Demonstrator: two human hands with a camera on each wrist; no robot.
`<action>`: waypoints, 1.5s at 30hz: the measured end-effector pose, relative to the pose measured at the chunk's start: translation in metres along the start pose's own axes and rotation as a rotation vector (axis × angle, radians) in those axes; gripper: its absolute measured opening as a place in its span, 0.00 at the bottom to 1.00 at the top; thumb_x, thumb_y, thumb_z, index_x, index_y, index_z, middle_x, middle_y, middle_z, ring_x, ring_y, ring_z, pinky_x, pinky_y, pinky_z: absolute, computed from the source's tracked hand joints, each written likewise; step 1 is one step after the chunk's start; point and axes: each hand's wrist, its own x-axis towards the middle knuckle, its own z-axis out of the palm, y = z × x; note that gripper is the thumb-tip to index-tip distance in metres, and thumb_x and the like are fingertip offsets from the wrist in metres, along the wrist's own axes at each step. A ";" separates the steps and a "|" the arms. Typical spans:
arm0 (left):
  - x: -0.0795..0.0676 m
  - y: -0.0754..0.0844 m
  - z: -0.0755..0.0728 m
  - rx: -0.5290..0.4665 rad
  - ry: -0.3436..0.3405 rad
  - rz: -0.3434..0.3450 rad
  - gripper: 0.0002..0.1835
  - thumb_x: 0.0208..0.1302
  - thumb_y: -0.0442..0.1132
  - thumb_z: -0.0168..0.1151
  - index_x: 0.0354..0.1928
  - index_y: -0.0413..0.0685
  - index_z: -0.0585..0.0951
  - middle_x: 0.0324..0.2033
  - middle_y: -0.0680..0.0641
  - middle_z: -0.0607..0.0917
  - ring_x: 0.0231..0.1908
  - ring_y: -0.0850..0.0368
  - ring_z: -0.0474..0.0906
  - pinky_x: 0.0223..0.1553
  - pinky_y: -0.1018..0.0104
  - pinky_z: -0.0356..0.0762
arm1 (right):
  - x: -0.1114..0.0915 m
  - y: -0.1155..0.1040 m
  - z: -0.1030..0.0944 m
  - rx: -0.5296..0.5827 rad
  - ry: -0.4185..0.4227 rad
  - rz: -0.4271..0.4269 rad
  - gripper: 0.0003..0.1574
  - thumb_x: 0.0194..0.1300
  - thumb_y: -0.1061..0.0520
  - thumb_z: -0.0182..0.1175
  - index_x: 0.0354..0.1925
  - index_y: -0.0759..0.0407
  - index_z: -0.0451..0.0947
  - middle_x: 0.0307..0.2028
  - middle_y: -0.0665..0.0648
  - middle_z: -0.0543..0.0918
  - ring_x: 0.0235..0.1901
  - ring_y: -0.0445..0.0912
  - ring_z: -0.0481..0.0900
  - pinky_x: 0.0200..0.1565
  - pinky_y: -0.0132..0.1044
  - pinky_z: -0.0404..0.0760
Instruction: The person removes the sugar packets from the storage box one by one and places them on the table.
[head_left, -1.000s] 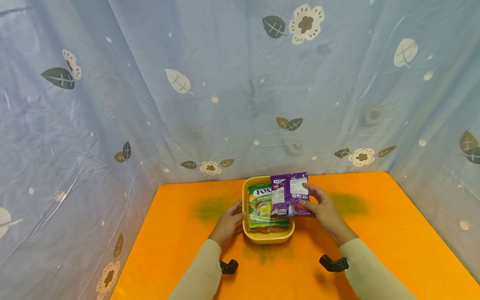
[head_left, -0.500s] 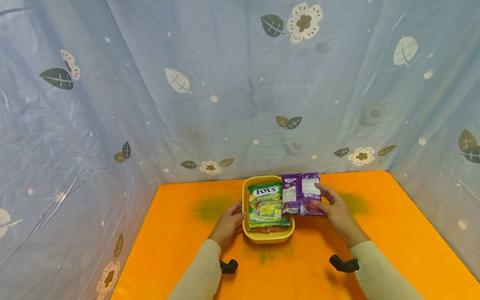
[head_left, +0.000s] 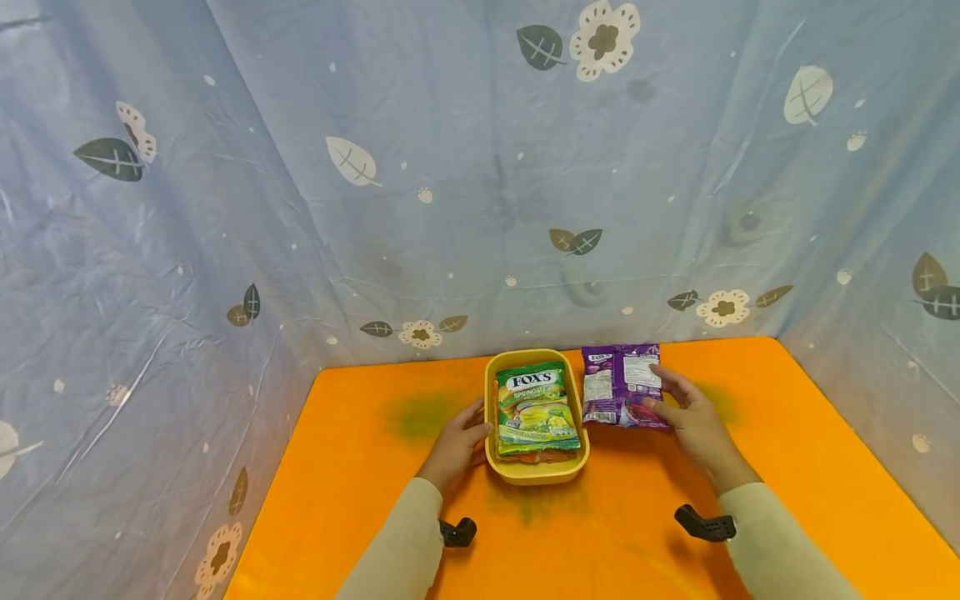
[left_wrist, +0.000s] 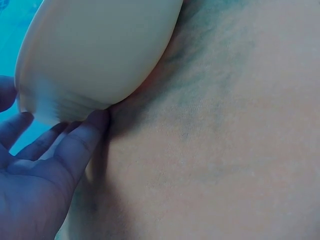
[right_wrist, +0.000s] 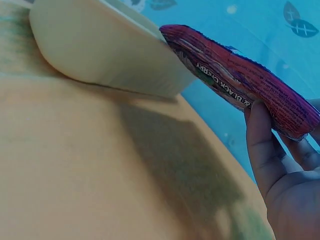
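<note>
My right hand [head_left: 698,431] pinches a purple Fox's candy bag [head_left: 618,387] at its right side, thumb on the printed back. In the right wrist view the bag [right_wrist: 240,80] is nearly edge-on, raised above the table, with "Black Cherry" lettering on one face. Just left of it stands a yellow plastic tub [head_left: 536,477]. Inside the tub lies a green Fox's Spring Tea candy bag [head_left: 536,408] on top of an orange-red packet [head_left: 551,457], mostly hidden. Spread fingers of my left hand [head_left: 454,446] touch the tub's left outer wall [left_wrist: 95,55].
The tub stands near the back of an orange table [head_left: 375,500]. Right behind it hangs a blue curtain [head_left: 465,208] with leaf and flower prints, which also closes in both sides. A black wrist mount [head_left: 705,523] juts inward from the right sleeve.
My right hand has carried the purple candy bag rightward, from over the tub to beside it, uncovering the green bag. My left hand has stayed at the tub.
</note>
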 end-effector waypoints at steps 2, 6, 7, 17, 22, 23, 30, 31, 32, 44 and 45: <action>0.000 0.000 0.000 0.001 -0.002 0.002 0.35 0.83 0.36 0.59 0.87 0.48 0.62 0.79 0.36 0.68 0.61 0.44 0.83 0.55 0.47 0.87 | 0.000 0.000 -0.002 -0.037 0.001 0.005 0.44 0.82 0.60 0.63 0.86 0.63 0.56 0.67 0.60 0.71 0.54 0.38 0.79 0.52 0.31 0.85; 0.000 0.001 0.000 -0.002 -0.007 0.008 0.35 0.83 0.36 0.59 0.87 0.48 0.62 0.78 0.35 0.69 0.61 0.44 0.83 0.55 0.47 0.87 | 0.000 0.000 -0.005 -0.105 0.008 0.033 0.43 0.83 0.60 0.62 0.86 0.63 0.55 0.73 0.69 0.66 0.59 0.43 0.75 0.53 0.29 0.84; 0.000 0.001 0.001 -0.008 -0.008 0.006 0.35 0.83 0.36 0.58 0.87 0.48 0.62 0.78 0.35 0.69 0.62 0.44 0.82 0.55 0.47 0.86 | 0.000 0.001 -0.006 -0.127 0.007 0.037 0.43 0.84 0.60 0.61 0.86 0.62 0.55 0.74 0.70 0.66 0.60 0.46 0.74 0.53 0.28 0.83; 0.001 -0.001 0.000 -0.026 -0.012 0.003 0.35 0.84 0.37 0.59 0.87 0.49 0.62 0.79 0.36 0.68 0.62 0.44 0.82 0.56 0.47 0.86 | 0.000 0.017 -0.009 -0.236 -0.030 0.043 0.42 0.83 0.58 0.63 0.85 0.63 0.59 0.74 0.74 0.67 0.70 0.65 0.67 0.53 0.24 0.80; 0.001 -0.002 0.000 -0.018 -0.008 -0.001 0.35 0.83 0.38 0.60 0.86 0.49 0.63 0.78 0.35 0.69 0.62 0.44 0.82 0.56 0.46 0.86 | -0.001 0.025 -0.012 -0.267 -0.056 0.024 0.41 0.82 0.59 0.64 0.84 0.66 0.61 0.73 0.77 0.69 0.71 0.68 0.66 0.54 0.21 0.77; 0.000 -0.002 0.000 -0.018 -0.007 -0.003 0.35 0.83 0.38 0.60 0.86 0.49 0.63 0.77 0.35 0.70 0.62 0.44 0.82 0.56 0.46 0.86 | -0.002 0.026 -0.012 -0.269 -0.059 0.025 0.41 0.82 0.59 0.64 0.84 0.66 0.61 0.72 0.77 0.69 0.71 0.69 0.66 0.54 0.20 0.76; 0.002 -0.003 -0.001 -0.020 -0.017 -0.003 0.35 0.83 0.38 0.60 0.86 0.49 0.63 0.78 0.37 0.69 0.63 0.44 0.81 0.57 0.46 0.85 | -0.001 0.027 -0.014 -0.328 -0.079 0.024 0.41 0.82 0.59 0.64 0.83 0.68 0.61 0.74 0.78 0.68 0.75 0.73 0.61 0.54 0.17 0.71; 0.002 -0.003 -0.002 -0.020 -0.018 -0.003 0.35 0.83 0.38 0.60 0.87 0.49 0.63 0.78 0.37 0.69 0.63 0.44 0.81 0.57 0.46 0.85 | 0.000 0.027 -0.014 -0.340 -0.082 0.030 0.41 0.81 0.59 0.64 0.82 0.68 0.61 0.74 0.78 0.68 0.75 0.74 0.60 0.54 0.17 0.71; 0.002 -0.003 -0.002 -0.020 -0.018 -0.002 0.35 0.83 0.38 0.60 0.87 0.50 0.63 0.78 0.37 0.69 0.63 0.45 0.82 0.57 0.46 0.85 | 0.000 0.027 -0.015 -0.355 -0.085 0.040 0.41 0.81 0.59 0.64 0.82 0.68 0.61 0.74 0.78 0.67 0.75 0.74 0.59 0.60 0.22 0.73; -0.001 -0.002 -0.002 -0.028 -0.011 -0.005 0.35 0.83 0.38 0.61 0.86 0.51 0.64 0.78 0.37 0.69 0.62 0.44 0.82 0.57 0.46 0.86 | 0.003 0.025 -0.015 -0.469 -0.064 0.121 0.42 0.81 0.58 0.65 0.82 0.68 0.61 0.72 0.79 0.68 0.73 0.76 0.61 0.73 0.70 0.63; -0.001 -0.002 -0.001 -0.030 -0.010 -0.004 0.35 0.83 0.38 0.61 0.86 0.51 0.64 0.78 0.37 0.69 0.63 0.44 0.82 0.57 0.46 0.86 | 0.004 0.025 -0.015 -0.471 -0.063 0.119 0.42 0.80 0.58 0.65 0.82 0.69 0.60 0.71 0.79 0.69 0.72 0.76 0.62 0.72 0.68 0.66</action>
